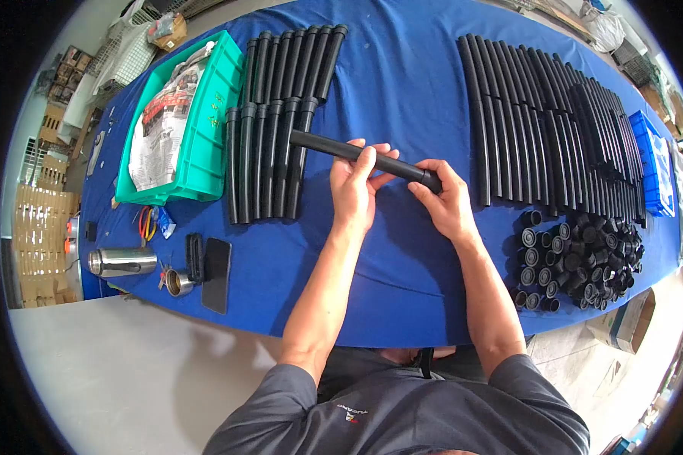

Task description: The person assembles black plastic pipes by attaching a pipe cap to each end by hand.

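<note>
A black tube (322, 144) is held aslant over the blue cloth, its far end up and to the left. Around its middle, the fingers of my left hand (355, 182) are closed. My right hand (445, 199) grips the near right end, where a wider black cap (431, 180) shows between the fingers. Left of my hands lie two rows of black tubes with caps (265, 163). A large stack of black tubes (508, 144) is to the right, and a heap of black end caps (584, 258) sits below that stack.
A green crate (205, 125) with newspaper stands at the left. Near the front left edge are a steel thermos (121, 262), a metal cup (178, 282), a black phone (217, 274) and pliers (146, 224). A blue bin (653, 163) stands at the far right on the blue tablecloth (402, 68).
</note>
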### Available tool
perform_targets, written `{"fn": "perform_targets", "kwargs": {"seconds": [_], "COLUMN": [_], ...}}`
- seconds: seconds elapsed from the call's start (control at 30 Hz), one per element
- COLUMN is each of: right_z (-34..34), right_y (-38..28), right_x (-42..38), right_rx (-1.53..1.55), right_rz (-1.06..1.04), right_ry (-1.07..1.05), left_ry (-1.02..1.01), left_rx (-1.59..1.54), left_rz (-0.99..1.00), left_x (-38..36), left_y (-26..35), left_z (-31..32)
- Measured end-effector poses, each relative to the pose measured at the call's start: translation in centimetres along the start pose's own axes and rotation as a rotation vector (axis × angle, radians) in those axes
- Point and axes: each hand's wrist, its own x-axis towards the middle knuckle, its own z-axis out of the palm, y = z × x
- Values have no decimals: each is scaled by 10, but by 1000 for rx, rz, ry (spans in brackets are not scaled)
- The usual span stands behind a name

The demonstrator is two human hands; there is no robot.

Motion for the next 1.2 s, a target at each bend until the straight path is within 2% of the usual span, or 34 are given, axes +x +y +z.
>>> {"fn": "perform_targets", "kwargs": {"seconds": [0.1,0.2,0.3,0.5,0.7,0.8,0.9,1.0,1.1,1.2], "right_z": [-6,-4,-5,-7,-5,-8,-7,-5,0,-3], "right_y": [-4,1,-3,-9,-7,-9,-7,-10,-8,-12], "right_x": [2,3,2,0,0,1,2,0,0,2], "right_rx": [28,177,351,163,209,139,-94,-52,452,405], "right_rz": [123,80,292,170,189,218,-21,-18,216,285], "right_ry": [-55,-67,-171,-128,-99,-140,-68,-27,-51,-147], "left_ry": [9,-26,-53,-56,-9,-31,-3,-35,-60,-74], "left_rx": [-36,-47,-22,-30,-37,-69,-50,-45,-65,-98], "left_rz": [0,-21,-18,-8,-5,-15,-31,-40,-28,-36], "left_x": [0,4,4,0,-4,-2,2,5,7,6], "left_y": [-2,3,3,2,0,-2,0,3,8,9], "left_z": [1,-5,-7,-2,2,-4,1,-3,-9,-6]}}
